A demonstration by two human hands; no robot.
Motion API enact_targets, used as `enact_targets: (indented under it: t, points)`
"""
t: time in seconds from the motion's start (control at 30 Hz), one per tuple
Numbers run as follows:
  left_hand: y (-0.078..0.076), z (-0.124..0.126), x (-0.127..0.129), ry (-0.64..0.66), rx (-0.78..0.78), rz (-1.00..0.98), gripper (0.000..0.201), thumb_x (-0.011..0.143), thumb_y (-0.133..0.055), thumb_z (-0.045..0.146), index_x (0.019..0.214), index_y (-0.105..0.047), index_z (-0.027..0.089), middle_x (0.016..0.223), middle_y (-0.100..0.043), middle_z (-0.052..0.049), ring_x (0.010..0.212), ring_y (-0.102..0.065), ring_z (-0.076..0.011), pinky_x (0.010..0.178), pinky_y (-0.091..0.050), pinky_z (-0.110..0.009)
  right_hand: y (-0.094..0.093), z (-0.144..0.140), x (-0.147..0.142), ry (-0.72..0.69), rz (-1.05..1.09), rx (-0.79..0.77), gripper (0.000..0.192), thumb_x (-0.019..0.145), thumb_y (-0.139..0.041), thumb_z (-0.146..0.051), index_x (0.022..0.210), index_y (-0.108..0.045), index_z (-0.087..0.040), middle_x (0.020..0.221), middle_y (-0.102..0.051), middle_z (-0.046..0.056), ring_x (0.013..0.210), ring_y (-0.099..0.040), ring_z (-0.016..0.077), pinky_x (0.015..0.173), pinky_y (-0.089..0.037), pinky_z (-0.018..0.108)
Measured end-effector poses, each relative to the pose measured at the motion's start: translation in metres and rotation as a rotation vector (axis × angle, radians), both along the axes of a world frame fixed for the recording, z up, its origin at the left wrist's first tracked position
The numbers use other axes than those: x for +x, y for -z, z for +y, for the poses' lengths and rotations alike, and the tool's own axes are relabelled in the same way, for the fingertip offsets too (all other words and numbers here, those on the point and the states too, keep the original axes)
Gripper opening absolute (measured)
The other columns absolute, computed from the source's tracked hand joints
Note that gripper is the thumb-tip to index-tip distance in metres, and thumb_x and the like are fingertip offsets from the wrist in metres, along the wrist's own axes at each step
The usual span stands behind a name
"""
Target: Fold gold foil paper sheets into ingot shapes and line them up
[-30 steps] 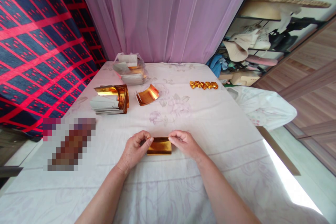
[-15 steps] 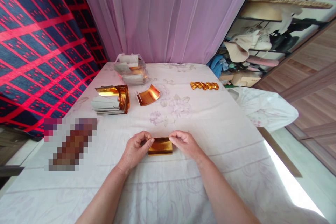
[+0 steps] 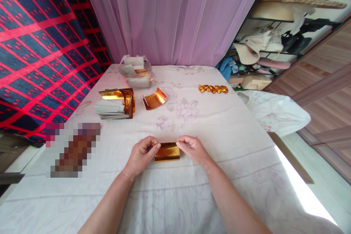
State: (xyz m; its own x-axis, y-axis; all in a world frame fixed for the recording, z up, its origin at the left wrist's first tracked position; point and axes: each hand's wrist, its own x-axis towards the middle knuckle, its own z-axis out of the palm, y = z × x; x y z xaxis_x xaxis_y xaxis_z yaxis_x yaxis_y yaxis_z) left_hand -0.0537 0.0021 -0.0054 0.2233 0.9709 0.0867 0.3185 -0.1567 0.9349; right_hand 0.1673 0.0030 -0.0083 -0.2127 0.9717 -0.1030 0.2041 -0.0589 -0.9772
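Note:
A small rectangle of gold foil paper (image 3: 167,152) lies on the white floral cloth near the table's front middle. My left hand (image 3: 142,155) pinches its left end between thumb and fingers. My right hand (image 3: 193,148) pinches its right end the same way. Both hands rest low on the cloth, with the paper stretched flat between them.
A stack of gold-and-white sheets (image 3: 115,104) and one curled gold sheet (image 3: 154,99) lie at the left back. Behind them sits a clear bag of sheets (image 3: 135,71). A row of folded gold pieces (image 3: 213,89) lies at the right back. A white bag (image 3: 274,111) hangs off the table's right edge.

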Motion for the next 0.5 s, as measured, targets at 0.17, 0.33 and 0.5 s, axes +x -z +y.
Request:
enact_targets:
  t: [0.17, 0.33, 0.5]
  points:
    - [-0.0005, -0.0003, 0.0000, -0.003, 0.003, 0.011, 0.026, 0.087, -0.057, 0.042, 0.074, -0.055, 0.019, 0.065, -0.054, 0.003, 0.061, -0.050, -0.0106, 0.059, -0.041, -0.021, 0.0000, -0.0005, -0.0006, 0.011, -0.017, 0.008, 0.032, 0.080, -0.060, -0.049, 0.073, -0.062, -0.019, 0.063, -0.051, -0.003, 0.060, -0.044, 0.0109, 0.056, -0.038, 0.023]
    - [0.0003, -0.0005, 0.0001, 0.000, 0.003, 0.004, 0.025, 0.086, -0.057, 0.041, 0.074, -0.055, 0.019, 0.066, -0.055, 0.003, 0.061, -0.050, -0.0105, 0.059, -0.041, -0.021, 0.0009, -0.0005, -0.0009, 0.021, -0.010, 0.021, 0.031, 0.081, -0.059, -0.048, 0.073, -0.062, -0.019, 0.064, -0.052, -0.003, 0.061, -0.045, 0.0113, 0.058, -0.039, 0.023]
    - [0.0009, -0.0002, 0.0008, 0.001, 0.011, 0.002, 0.025, 0.086, -0.057, 0.040, 0.073, -0.055, 0.019, 0.065, -0.054, 0.003, 0.060, -0.049, -0.0103, 0.059, -0.041, -0.021, 0.0023, -0.0003, -0.0012, 0.024, 0.002, 0.024, 0.029, 0.081, -0.058, -0.046, 0.073, -0.063, -0.019, 0.064, -0.052, -0.003, 0.061, -0.045, 0.0116, 0.059, -0.039, 0.024]
